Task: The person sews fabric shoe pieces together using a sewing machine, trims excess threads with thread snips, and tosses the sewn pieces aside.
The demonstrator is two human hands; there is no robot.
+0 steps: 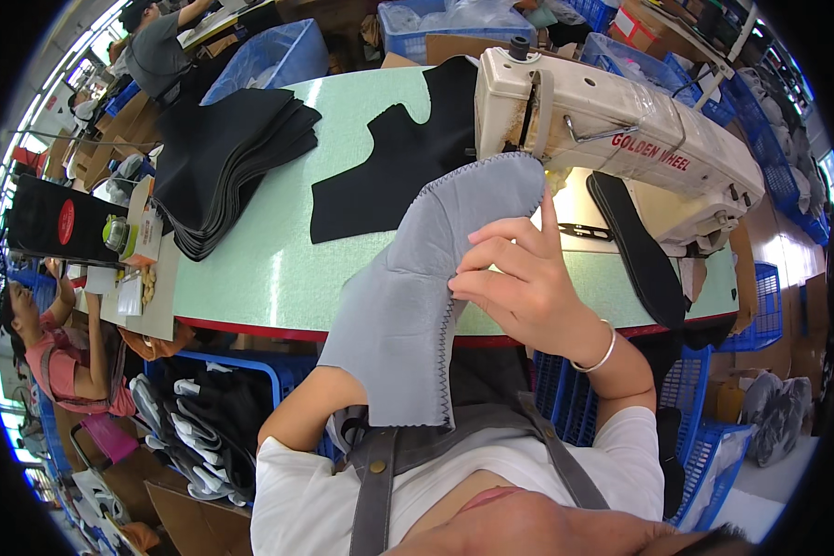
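Edge-stitching seems underway: the right hand (536, 295) pinches the grey piece (380, 320), the hidden left hand's grip can't be told, and steady feeding looks needed.

The right arm reaches in from the near right, bent at the elbow, its bare forearm (620, 374) slanting far and leftward up to the wrist (587, 345). The right hand (534, 283) is turned with its back largely in view. One finger (549, 221), the one farthest to the right, stretches nearly straight toward the far side, while the other fingers (500, 257) bend leftward, their tips close together at the left in a pinching pose. The left arm (311, 405) is bent as well, coming from the near left and angling far and rightward; beyond the forearm, the left hand is hidden, so its grip cannot be told.
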